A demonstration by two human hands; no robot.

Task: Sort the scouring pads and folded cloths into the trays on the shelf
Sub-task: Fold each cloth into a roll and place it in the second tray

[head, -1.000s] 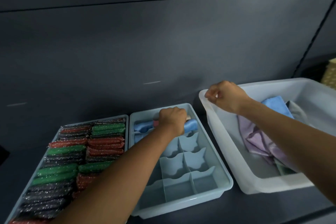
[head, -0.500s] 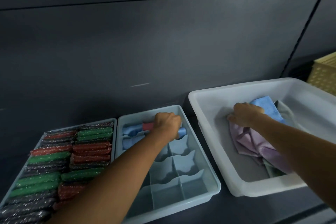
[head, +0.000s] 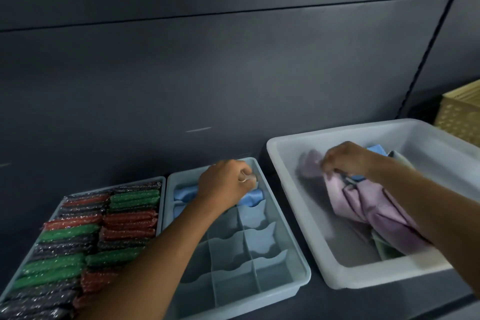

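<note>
a pale lilac soft cloth point(head: 363, 205) lies bunched in the white plastic tub point(head: 337, 278) on the right, over a greenish cloth point(head: 384, 249) and beside a blue one point(head: 376, 150). the right hand point(head: 345, 161) pinches the lilac cloth at its far end, fingers curled into the fabric, though blur hides the exact hold. the left hand point(head: 226, 184) sits curled over the rolled blue cloths point(head: 253, 196) in the back row of the pale blue divided plastic tray point(head: 288, 241); whether it grips one or only presses it down cannot be told.

the likely trouble is the lilac cloth dragging its neighbours up with it, since they lie tangled, or unfolding as it rises, so that it needs rolling before it fits a slot. the wavy dividers could snag a loose corner, and the left forearm lies across the middle of the tray, right on the path to the vacant cells.

the front rows of compartments point(head: 259, 239) stand open, so room for cloths is ample. the grey tray of green, red and dark glittery scouring pads point(head: 130, 200) is packed tight, just beside the divided tray. tub and divided tray stand near each other with a narrow strip of dark shelf point(head: 311, 304) between; a woven yellow basket point(head: 459, 117) sits behind the tub
</note>
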